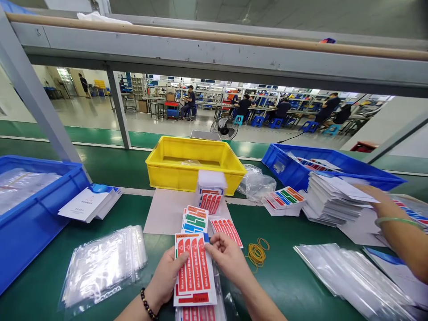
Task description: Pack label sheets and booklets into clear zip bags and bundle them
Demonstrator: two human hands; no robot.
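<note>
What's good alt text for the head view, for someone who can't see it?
A person's left hand holds printed label sheets over a green table, the right hand at their edge. Beyond stands a yellow bin; clear bags lie left, and another person's hand is by stacked papers.

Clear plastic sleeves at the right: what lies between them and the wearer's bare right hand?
In the head view, a loose bundle of thin yellow rubber bands lies on the green tabletop between the right hand and those sleeves.
</note>
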